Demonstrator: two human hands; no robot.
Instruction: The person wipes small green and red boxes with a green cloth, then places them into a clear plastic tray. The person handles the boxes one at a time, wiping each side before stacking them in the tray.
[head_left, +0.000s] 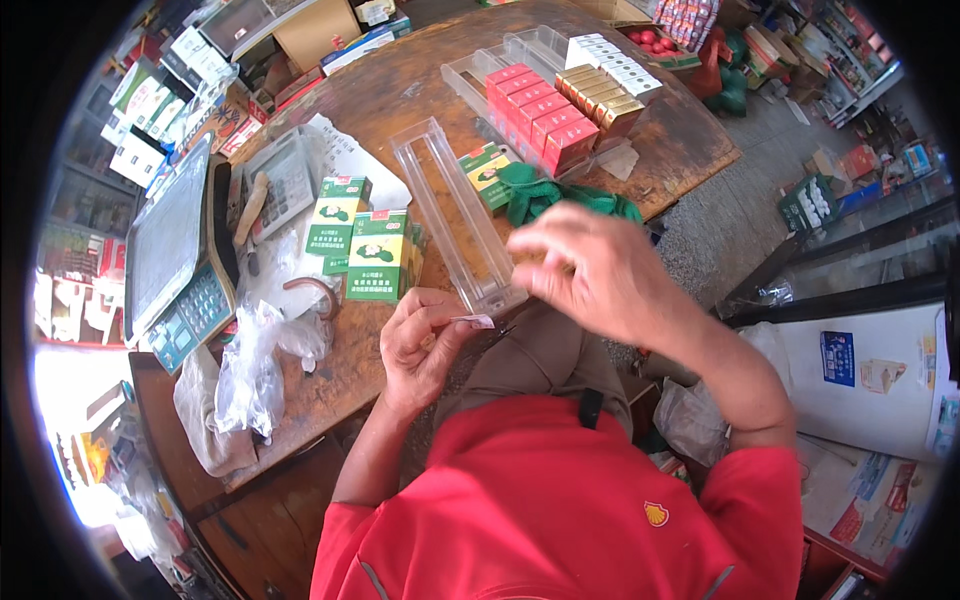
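Note:
My left hand (420, 349) pinches a small paper slip (474, 322) between thumb and fingers at the table's near edge. My right hand (592, 266), blurred, is raised beside the near end of a long clear plastic tray (457, 217); whether it holds anything cannot be told. Green and yellow cigarette packs (379, 255) stand left of that tray. Another green pack (486, 174) lies to its right, partly beneath a green cloth (551, 196). Farther back, red packs (536, 112), gold packs (600, 94) and white packs (611, 64) stand in rows in clear trays.
A scale (180, 262) with keypad stands at the left of the wooden table (352, 97). Near it lie a calculator (281, 176), crumpled plastic bags (255, 375) and a grey cloth (206, 420). A white sheet (360, 157) bears writing. A white panel (862, 382) stands at the right.

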